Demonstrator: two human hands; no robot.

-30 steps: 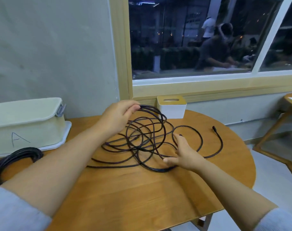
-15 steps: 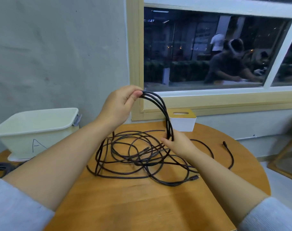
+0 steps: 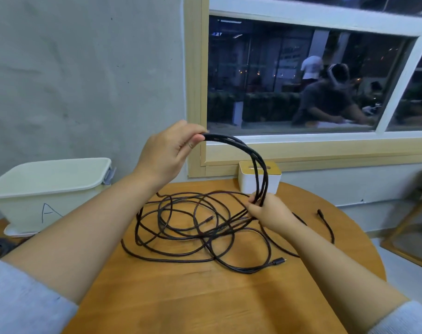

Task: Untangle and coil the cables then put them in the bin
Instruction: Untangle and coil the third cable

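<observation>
Cables (image 3: 193, 227) tangled on table (image 3: 205, 297); both hands, L (image 3: 167, 150) & R (image 3: 269, 209), prob. pinching strands.

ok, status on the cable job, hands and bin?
Left hand pinches cable bundle raised; right hand grips it lower down. Rest tangled on table. Bin unobstructed, no cable seen inside.

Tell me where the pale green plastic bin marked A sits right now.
In the head view, the pale green plastic bin stands at the left edge of the round wooden table, against the grey wall, left of the left hand.
</observation>
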